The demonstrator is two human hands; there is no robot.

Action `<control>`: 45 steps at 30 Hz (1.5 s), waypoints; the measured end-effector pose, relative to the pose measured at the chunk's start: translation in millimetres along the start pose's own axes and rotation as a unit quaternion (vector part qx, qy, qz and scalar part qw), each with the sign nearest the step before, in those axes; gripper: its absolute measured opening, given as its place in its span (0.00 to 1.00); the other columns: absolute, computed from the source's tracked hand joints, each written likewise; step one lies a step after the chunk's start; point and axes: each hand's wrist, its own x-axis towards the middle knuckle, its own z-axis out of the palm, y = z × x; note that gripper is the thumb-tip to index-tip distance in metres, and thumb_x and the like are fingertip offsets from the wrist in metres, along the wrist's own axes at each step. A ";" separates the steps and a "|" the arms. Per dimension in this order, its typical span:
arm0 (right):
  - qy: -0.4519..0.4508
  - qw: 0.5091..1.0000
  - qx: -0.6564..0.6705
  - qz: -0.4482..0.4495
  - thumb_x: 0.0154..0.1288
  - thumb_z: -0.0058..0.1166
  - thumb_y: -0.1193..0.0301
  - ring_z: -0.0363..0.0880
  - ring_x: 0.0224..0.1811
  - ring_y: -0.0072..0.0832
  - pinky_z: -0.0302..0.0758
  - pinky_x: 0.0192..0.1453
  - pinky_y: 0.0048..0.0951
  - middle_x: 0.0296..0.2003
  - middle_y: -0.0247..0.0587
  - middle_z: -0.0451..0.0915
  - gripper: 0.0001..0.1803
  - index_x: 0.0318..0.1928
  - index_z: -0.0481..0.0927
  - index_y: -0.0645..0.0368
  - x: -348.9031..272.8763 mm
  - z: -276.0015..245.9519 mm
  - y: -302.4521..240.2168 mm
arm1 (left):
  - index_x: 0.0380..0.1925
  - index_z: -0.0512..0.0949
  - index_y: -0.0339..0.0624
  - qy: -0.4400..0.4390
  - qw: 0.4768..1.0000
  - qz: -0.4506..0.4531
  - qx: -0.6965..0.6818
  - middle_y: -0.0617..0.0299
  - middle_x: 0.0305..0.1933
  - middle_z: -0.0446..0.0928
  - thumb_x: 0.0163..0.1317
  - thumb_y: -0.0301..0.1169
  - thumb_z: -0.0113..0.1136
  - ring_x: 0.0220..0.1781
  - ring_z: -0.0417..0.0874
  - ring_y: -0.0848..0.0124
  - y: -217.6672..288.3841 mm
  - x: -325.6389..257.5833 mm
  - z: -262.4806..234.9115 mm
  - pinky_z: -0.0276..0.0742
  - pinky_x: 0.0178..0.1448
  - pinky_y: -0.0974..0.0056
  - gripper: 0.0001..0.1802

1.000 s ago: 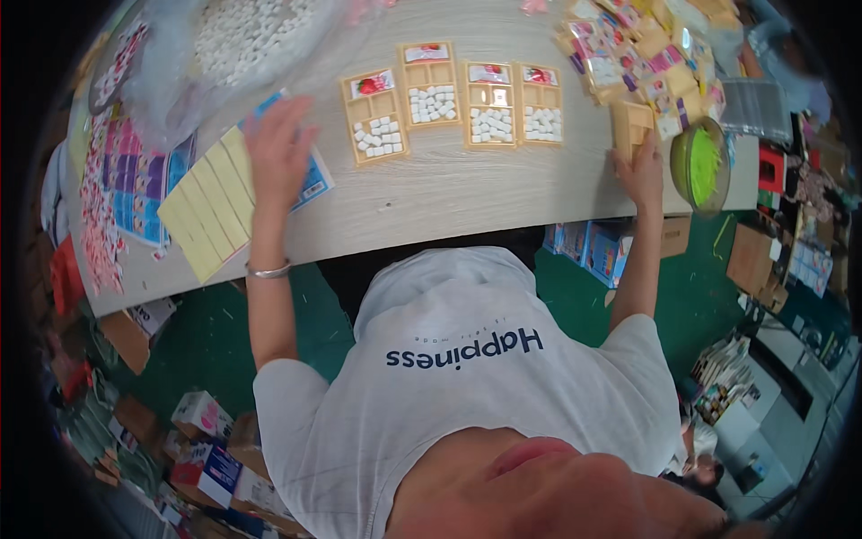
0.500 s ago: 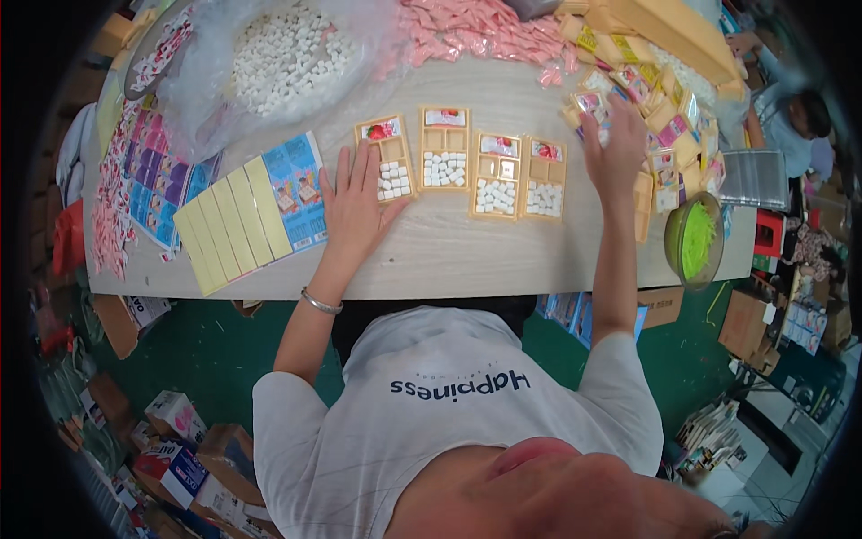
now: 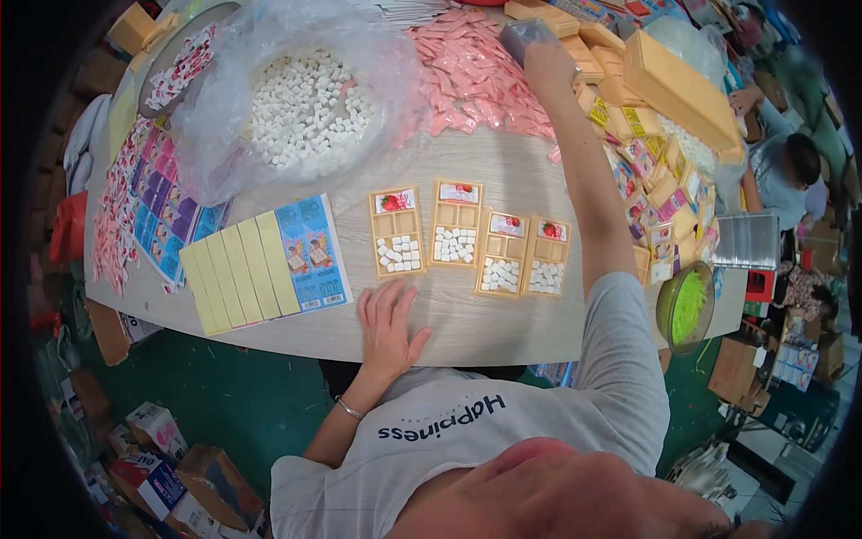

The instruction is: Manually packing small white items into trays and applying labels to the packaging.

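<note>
Grey short-sleeved T-shirt (image 3: 503, 422) with dark lettering; thin silver bracelet (image 3: 348, 409) on left wrist

Light wood-grain table (image 3: 467, 162) carrying, just beyond the flat left hand (image 3: 388, 325), four tan compartment trays (image 3: 469, 241) in a row; left of that hand, yellow strips (image 3: 238, 274) over blue printed sheets (image 3: 312, 251); near the outstretched right hand (image 3: 548, 63), pink sachets (image 3: 471, 76); farther left, a clear bag of white cubes (image 3: 301, 94)

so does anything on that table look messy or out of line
Mildly: the four tan trays sit in an uneven row, the right two lower and tilted. The pink sachets lie in a loose heap. Nothing looks spilled or damaged.
</note>
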 end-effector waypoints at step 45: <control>0.313 0.942 0.121 0.023 0.54 0.72 0.52 0.64 0.63 0.54 0.59 0.70 0.56 0.61 0.60 0.67 0.55 0.74 0.56 0.62 -50.2 -53.6 41.7 | 0.26 0.80 0.40 -0.149 0.931 -0.139 -0.304 0.61 0.27 0.78 0.58 0.42 0.59 0.24 0.77 0.69 82.1 562.4 22.9 0.75 0.28 0.62 0.15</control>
